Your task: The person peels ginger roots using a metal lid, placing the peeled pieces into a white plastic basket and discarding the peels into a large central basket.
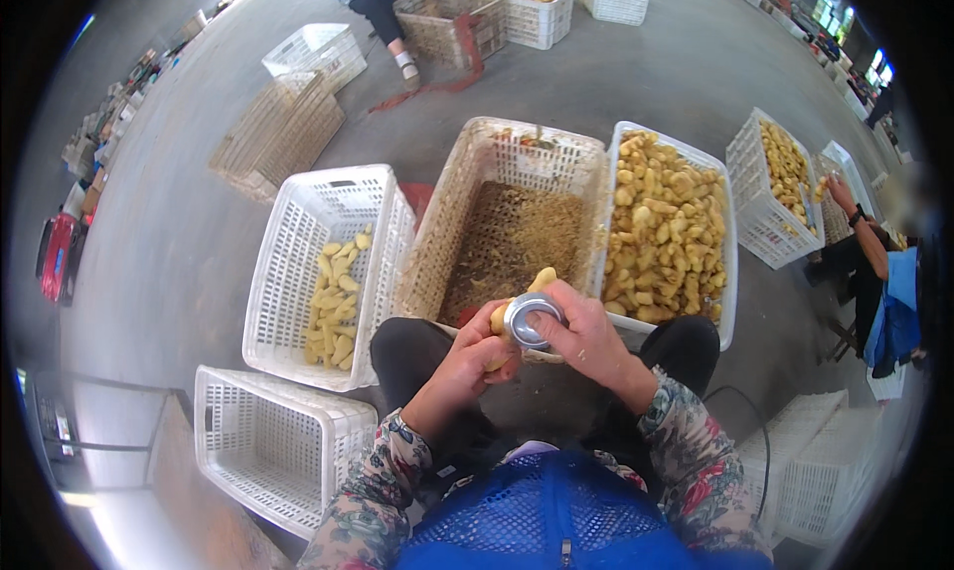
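Over the middle basket my left hand grips a piece of ginger root, whose knobs show above and beside the fingers. My right hand holds a round, silvery metal tool like a small can end, thumb on its face, against the ginger. Below the hands stands a dirty plastic basket with brown and pale scrapings on its floor. To its right, a white crate is heaped with knobbly ginger. Left of it, another white crate contains smoother, paler ginger pieces.
A white crate lies at the lower left, and stacked crates stand at the lower right. A co-worker's hand is beside a ginger-filled crate at right. Another seated person is beyond a brown crate.
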{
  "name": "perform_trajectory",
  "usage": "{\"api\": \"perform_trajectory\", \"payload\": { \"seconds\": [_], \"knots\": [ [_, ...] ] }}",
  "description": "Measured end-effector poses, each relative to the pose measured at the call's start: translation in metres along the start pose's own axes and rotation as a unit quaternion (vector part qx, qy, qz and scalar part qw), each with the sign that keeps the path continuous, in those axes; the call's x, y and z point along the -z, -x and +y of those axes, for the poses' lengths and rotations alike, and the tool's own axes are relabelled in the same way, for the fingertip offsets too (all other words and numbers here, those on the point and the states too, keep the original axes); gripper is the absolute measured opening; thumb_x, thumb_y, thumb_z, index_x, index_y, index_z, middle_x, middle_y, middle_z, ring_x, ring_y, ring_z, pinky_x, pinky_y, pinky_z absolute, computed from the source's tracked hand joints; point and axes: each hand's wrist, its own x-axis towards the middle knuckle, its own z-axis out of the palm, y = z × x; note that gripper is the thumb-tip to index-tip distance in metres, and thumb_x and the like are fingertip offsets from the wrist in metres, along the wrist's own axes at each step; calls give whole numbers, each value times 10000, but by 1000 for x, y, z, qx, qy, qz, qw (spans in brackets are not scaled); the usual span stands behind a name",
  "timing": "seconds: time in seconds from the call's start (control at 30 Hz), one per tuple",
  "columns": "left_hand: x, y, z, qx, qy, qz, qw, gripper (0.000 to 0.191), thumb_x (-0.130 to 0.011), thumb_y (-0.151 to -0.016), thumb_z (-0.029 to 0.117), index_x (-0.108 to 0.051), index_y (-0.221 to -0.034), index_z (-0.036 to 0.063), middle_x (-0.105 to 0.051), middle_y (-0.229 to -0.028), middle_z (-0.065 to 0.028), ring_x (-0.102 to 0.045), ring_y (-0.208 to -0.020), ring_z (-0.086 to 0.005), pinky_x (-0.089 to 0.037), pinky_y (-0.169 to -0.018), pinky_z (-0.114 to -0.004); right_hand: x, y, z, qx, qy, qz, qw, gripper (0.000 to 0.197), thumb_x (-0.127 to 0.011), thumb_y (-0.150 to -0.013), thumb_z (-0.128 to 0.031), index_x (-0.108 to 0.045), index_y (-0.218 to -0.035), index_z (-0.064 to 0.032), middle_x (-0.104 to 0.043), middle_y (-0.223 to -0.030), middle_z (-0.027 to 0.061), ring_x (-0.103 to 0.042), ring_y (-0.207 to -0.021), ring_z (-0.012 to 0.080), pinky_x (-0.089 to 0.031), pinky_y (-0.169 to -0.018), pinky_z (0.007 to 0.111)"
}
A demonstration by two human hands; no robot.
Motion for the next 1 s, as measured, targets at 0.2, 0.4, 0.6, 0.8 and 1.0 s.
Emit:
{"api": "perform_trajectory", "payload": {
  "seconds": [0.2,0.4,0.6,0.8,1.0],
  "knots": [
    [47,-2,12,-37,43,31,998,543,-481,-794,31,-391,-1329,49,-530,-864,-71,-436,-498,-93,-321,-413,-200,5,-96,45,34,188,112,975,159,-582,-893,-178,-530,-895,-27,-584,-679,178,-605,-627,330,-455,-563,376],
    [69,-13,16,-21,49,104,993,528,-498,-801,24,-379,-1316,49,-543,-882,-81,-464,-506,-93,-326,-421,-197,-34,-88,10,67,76,-6,995,208,-586,-914,-223,-557,-968,-24,-598,-768,139,-596,-648,207,-472,-613,323],
    [74,-15,10,-26,-25,109,993,562,-516,-803,9,-352,-1336,79,-540,-872,-29,-468,-551,-64,-371,-473,-188,-10,-134,77,-5,175,39,984,188,-592,-888,-201,-561,-965,-32,-612,-738,137,-618,-681,213,-483,-628,348],
    [72,-28,11,-38,-48,151,987,523,-539,-820,26,-404,-1324,77,-564,-840,-33,-487,-537,-67,-367,-463,-185,-31,-117,29,23,62,-63,996,194,-610,-893,-209,-577,-947,-25,-616,-782,105,-594,-719,158,-475,-663,321],
    [76,-58,39,-75,-104,141,982,503,-541,-813,37,-457,-1309,47,-581,-814,-15,-484,-540,-56,-367,-454,-188,7,-188,103,-2,191,74,979,228,-604,-882,-227,-580,-981,-23,-646,-833,161,-634,-762,261,-491,-702,352]
  ]
}}
